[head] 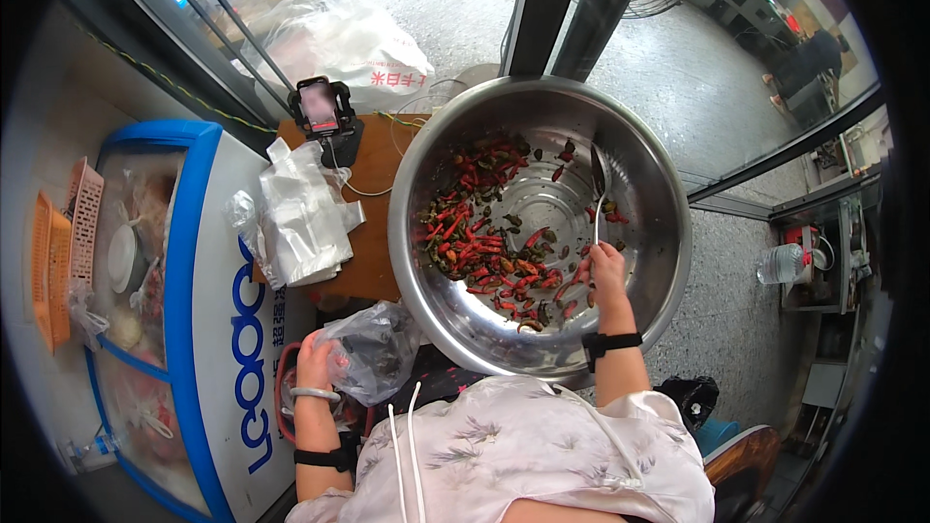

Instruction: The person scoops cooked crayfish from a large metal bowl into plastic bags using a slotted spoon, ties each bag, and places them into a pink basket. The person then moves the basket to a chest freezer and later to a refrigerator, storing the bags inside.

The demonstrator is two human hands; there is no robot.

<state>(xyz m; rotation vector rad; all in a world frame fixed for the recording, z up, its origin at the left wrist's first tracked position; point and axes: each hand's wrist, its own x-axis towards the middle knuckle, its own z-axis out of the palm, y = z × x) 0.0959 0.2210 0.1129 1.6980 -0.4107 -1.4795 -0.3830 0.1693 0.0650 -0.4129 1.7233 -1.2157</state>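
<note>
A large stainless steel basin [540,86] is in front of me, with many red and dark green chili peppers [465,232] scattered over its bottom, mostly on the left side. My right hand [604,272] grips the handle of a metal spoon [599,189] inside the basin; the spoon's bowl points away from me, near the right wall. Left of the basin, low down, my left hand [317,363] holds a clear plastic bag [374,349] by its side. The bag looks partly open, though its contents are hard to make out.
A stack of plastic bags [305,218] lies on a brown wooden table [381,160], below a phone on a stand [320,107]. At the left stands a chest freezer [240,290] with orange baskets [52,269] beyond it. A glass partition frame [545,7] rises behind the basin.
</note>
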